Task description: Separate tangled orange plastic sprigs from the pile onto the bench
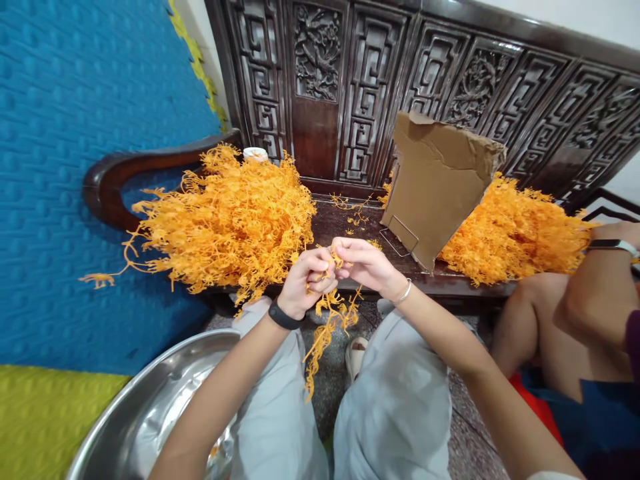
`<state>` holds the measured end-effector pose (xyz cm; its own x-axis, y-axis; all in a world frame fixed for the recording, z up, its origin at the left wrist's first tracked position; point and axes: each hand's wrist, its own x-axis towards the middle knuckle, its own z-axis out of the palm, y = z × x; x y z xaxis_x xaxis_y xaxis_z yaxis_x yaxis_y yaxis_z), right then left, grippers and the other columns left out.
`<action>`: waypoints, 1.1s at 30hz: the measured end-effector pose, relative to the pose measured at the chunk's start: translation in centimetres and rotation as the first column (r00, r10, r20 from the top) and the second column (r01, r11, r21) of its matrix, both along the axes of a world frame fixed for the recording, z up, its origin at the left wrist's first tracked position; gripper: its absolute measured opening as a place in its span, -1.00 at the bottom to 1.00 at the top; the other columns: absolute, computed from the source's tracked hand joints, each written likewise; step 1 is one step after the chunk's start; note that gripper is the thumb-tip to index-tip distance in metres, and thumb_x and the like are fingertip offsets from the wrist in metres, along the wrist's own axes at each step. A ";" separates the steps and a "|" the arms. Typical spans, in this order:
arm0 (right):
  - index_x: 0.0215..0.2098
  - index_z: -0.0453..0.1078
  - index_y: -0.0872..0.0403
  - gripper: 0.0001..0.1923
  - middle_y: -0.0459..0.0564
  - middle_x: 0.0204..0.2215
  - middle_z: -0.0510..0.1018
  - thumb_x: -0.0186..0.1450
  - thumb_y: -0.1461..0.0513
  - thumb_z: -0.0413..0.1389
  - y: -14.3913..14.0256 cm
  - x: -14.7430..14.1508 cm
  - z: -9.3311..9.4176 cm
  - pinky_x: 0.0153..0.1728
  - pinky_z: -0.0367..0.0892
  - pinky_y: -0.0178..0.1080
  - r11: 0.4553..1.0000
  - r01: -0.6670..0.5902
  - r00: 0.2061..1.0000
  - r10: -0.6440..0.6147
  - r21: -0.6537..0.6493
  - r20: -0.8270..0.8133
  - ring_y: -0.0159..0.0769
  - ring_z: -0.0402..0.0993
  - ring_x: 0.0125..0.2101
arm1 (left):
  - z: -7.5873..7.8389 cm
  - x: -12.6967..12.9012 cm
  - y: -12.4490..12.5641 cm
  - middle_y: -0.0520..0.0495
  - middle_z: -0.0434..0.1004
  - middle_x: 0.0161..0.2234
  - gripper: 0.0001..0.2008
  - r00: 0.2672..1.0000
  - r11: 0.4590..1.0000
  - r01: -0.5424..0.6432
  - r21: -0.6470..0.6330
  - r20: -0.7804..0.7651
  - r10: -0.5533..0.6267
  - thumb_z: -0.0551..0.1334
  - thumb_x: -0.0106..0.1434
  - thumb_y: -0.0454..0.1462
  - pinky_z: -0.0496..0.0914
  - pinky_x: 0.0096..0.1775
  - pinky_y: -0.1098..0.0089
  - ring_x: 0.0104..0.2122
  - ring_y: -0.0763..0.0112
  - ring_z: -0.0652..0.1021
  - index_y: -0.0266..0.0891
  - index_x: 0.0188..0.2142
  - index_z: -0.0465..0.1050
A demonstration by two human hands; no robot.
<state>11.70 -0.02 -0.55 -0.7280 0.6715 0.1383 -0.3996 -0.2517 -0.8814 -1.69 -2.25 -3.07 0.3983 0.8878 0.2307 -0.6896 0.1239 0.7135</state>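
While left hand [305, 283] and right hand [363, 263] meet above knees, fingers of both pinch orange sprig [327, 327], dangling between legs; big orange heap [230, 223] just left on bench [350, 223].

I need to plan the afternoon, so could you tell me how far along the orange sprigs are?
Done: hardly anything visible; the steel basin looks almost bare. In hand: the left hand and right hand work one orange sprig. Left: the big left pile and the right pile behind the cardboard.
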 end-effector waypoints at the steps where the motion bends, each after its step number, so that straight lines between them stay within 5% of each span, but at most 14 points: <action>1: -0.55 0.28 0.19 -0.77 -0.16 -0.64 0.32 0.12 0.23 0.20 -0.1 -0.1 0.0 -0.56 0.16 -0.47 1.000 0.006 1.000 -0.006 0.000 -0.001 -0.57 0.28 -0.62 | 0.0 -0.1 0.0 0.21 -0.09 -0.87 -0.89 1.000 1.000 0.003 0.002 -0.001 -0.003 0.16 -0.12 -0.39 0.01 -0.79 0.63 -0.88 0.73 -0.01 -0.33 -0.71 0.41; 21: -0.55 0.21 0.16 -0.71 -0.17 -0.63 0.27 0.08 0.20 0.24 -1.1 -0.5 -0.2 -0.57 0.04 -0.46 0.996 -0.059 0.997 0.055 -0.068 -0.047 -0.57 0.16 -0.61 | 0.1 -0.9 -0.6 0.24 -0.17 -0.87 -0.89 0.995 0.994 0.095 0.054 -0.030 -0.093 0.20 -0.11 -0.36 -0.01 -0.78 0.61 -0.88 0.74 -0.06 -0.32 -0.70 0.40; 27: -0.63 0.16 0.13 -0.71 -0.20 -0.69 0.13 0.10 0.25 0.19 -1.6 -1.2 0.6 -0.56 0.12 -0.37 0.989 -0.148 0.960 0.144 0.004 -0.241 -0.51 0.11 -0.65 | 0.7 -1.3 -1.3 0.18 -0.12 -0.91 -0.75 0.980 0.978 0.154 0.141 0.101 -0.169 0.18 -0.08 -0.28 -0.05 -0.82 0.60 -0.90 0.70 -0.05 -0.27 -0.79 0.21; 33: -0.62 0.18 0.10 -0.70 -0.18 -0.67 0.13 0.09 0.20 0.21 -0.9 -1.6 0.7 -0.54 0.15 -0.34 0.992 -0.076 0.966 0.098 0.099 -0.238 -0.49 0.10 -0.64 | 1.1 -0.9 -1.1 0.21 -0.28 -0.89 -0.71 0.996 0.998 0.035 0.055 0.080 -0.039 0.16 -0.04 -0.25 -0.04 -0.81 0.58 -0.89 0.69 -0.09 -0.25 -0.79 0.15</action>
